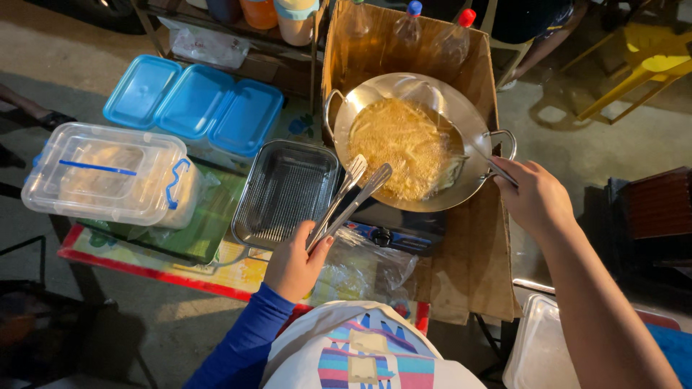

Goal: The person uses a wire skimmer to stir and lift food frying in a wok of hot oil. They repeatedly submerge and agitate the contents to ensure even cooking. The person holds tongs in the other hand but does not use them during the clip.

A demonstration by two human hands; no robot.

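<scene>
The left hand (292,265) grips metal tongs (351,202), their tips over the rim of the wok (375,97) of bubbling oil on the bench (144,263). The right hand (533,194) clasps a thin utensil handle (497,169) that reaches into the oil. A wire basket tray (285,191) sits just left of the wok.
</scene>
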